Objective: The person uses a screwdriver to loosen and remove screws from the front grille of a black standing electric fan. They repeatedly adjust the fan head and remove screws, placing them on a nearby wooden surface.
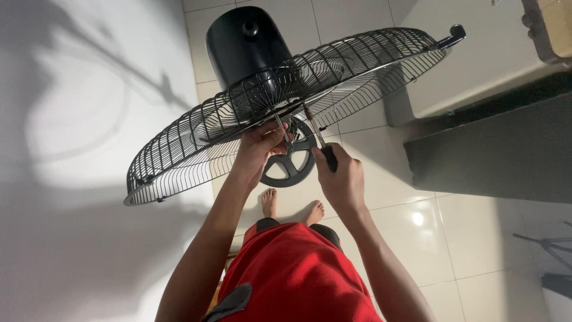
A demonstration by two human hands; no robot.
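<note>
Rear wire guard of a pedestal fan, seen from above, with the black motor housing rising behind it at 12 o'clock. Your left hand is closed around the hub area of the guard, fingers curled on the metal shaft and the wires beside it. Your right hand is clamped on the black handle of a screwdriver, whose thin shank runs up toward 11 o'clock into the centre of the guard. The hands sit close together, nearly touching, at the middle of the view. Below them, a black spoked ring lies toward 6 o'clock, and your bare feet stand on the glossy tiled floor. A pale cabinet fills the 2 o'clock corner.

Risks, as judged from this pose:
- The screwdriver tip may slip off the fastener, since it meets the hub at a slant; the tip would then travel toward your left-hand fingers.
- A freed screw or nut may drop through the wires to the floor near your bare feet and roll off across the smooth tiles.
- The guard is held only at its centre; once it comes loose, its wide rim may tilt and swing down.
- Whether the tip is seated in the fastener cannot be told; the wires hide it.
</note>
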